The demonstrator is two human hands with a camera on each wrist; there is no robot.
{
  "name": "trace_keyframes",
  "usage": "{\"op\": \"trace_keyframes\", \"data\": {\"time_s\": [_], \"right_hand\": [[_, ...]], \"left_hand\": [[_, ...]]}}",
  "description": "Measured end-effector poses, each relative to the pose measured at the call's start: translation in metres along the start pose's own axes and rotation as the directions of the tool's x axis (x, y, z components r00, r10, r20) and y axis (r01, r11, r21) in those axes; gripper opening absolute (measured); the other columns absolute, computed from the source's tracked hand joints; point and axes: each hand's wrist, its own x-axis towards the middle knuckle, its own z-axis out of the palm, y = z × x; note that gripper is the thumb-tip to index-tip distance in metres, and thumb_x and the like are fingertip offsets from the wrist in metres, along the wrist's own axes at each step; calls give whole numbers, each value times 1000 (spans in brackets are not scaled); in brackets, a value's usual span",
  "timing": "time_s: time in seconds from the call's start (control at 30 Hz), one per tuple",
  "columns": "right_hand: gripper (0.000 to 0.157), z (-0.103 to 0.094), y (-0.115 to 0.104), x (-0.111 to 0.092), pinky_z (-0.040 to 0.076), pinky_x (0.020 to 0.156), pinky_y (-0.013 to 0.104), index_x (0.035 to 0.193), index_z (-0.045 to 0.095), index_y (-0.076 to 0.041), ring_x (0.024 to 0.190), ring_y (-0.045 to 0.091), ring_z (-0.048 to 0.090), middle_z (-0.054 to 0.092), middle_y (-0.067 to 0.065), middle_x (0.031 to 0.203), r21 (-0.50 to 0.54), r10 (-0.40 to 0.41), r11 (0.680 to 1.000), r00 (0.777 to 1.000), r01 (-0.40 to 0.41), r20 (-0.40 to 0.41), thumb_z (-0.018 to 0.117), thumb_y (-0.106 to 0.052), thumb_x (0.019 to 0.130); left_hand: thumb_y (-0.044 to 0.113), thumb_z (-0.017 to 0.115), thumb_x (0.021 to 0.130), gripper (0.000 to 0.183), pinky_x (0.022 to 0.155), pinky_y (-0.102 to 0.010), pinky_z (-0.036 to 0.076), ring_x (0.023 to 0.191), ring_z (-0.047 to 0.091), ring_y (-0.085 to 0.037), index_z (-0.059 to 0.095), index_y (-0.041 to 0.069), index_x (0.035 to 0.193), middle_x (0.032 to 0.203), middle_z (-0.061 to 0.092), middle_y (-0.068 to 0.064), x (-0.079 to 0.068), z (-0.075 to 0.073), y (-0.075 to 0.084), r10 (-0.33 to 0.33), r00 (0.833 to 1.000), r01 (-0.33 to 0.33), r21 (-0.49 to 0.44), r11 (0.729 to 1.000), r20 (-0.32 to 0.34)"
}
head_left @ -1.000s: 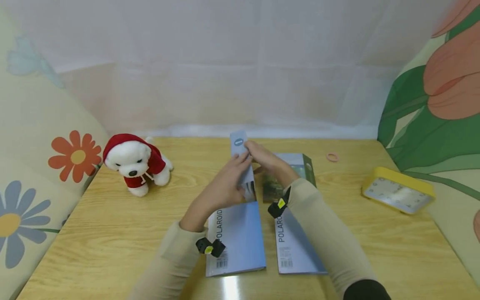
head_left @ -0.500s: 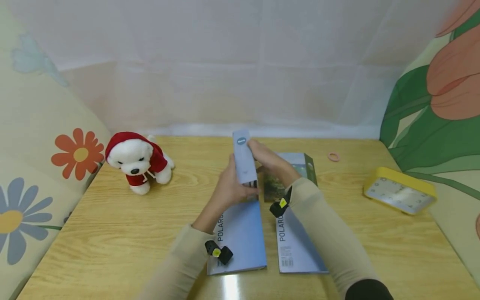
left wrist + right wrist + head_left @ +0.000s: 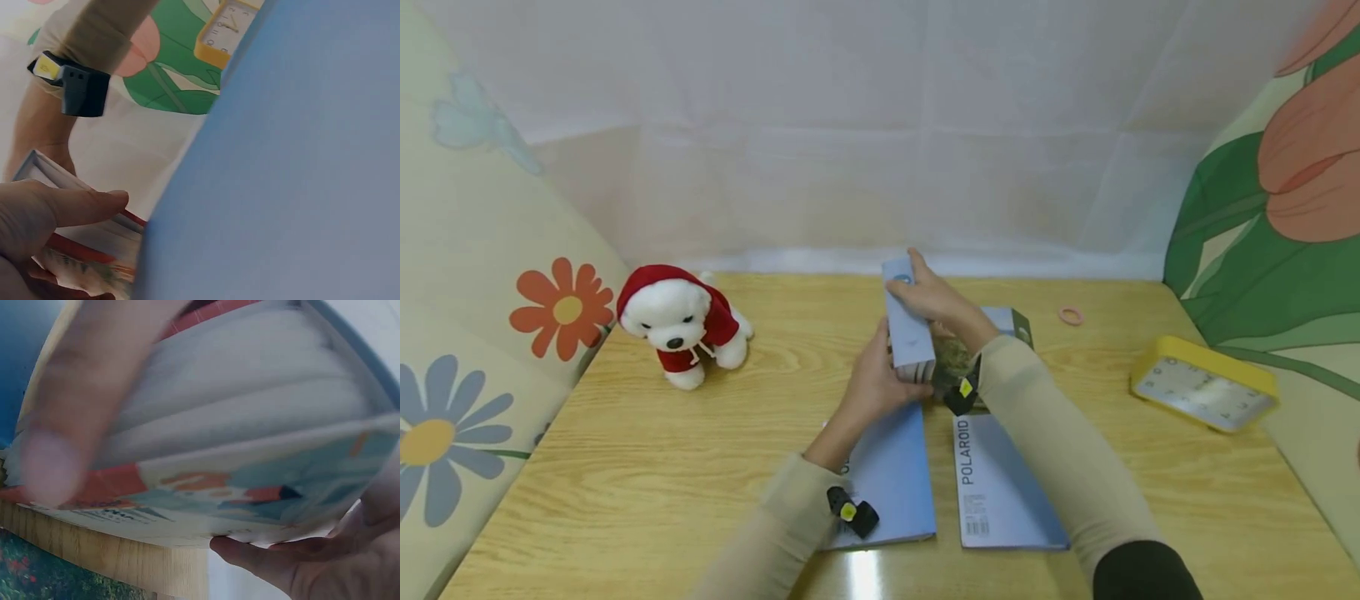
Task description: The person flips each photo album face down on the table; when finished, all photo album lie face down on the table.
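Both hands hold a thick book (image 3: 908, 333) with a pale blue spine, tilted above the table in the head view. My left hand (image 3: 874, 379) grips its lower end, thumb across the page edges in the left wrist view. Near the far end, my right hand (image 3: 938, 293) grips it with the thumb over the spine. In the right wrist view, pale page edges (image 3: 237, 406) show above an illustrated cover with a red strip. Below the hands lies a blue POLAROID album (image 3: 891, 483), partly hidden by the left forearm. A second POLAROID album (image 3: 1003, 487) lies to its right.
Behind the right hand lies a scenic-covered album (image 3: 1021, 327), partly covered. A white plush dog (image 3: 670, 321) in red stands at the left. A pink ring (image 3: 1071, 316) and a yellow clock (image 3: 1206, 383) are at the right. A white curtain (image 3: 850, 150) hangs behind the table (image 3: 700, 467).
The book has moved right and turned, bringing its end into view. My left hand has shifted from across the spine to gripping the lower end; the right thumb now lies over the spine.
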Motion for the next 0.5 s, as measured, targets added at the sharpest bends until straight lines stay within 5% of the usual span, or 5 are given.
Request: {"op": "trace_keyframes", "data": {"time_s": [0.3, 0.5], "right_hand": [[77, -1, 3, 3, 45, 103, 49, 161, -4, -26, 137, 36, 36, 8, 13, 166, 78, 44, 996, 999, -46, 19, 48, -35, 104], [76, -1, 7, 3, 46, 101, 52, 160, -5, -28, 133, 37, 41, 4, 12, 166, 214, 97, 971, 995, -103, 38, 46, -32, 105]], "left_hand": [[-1, 89, 62, 107, 104, -52, 43, 122, 55, -37, 30, 6, 151, 133, 58, -21, -3, 2, -7, 11, 999, -12, 27, 1000, 34], [6, 89, 66, 109, 103, -54, 44, 121, 55, -37, 25, 7, 153, 133, 56, -21, -2, -9, -9, -84, 992, 71, 136, 988, 93]]}}
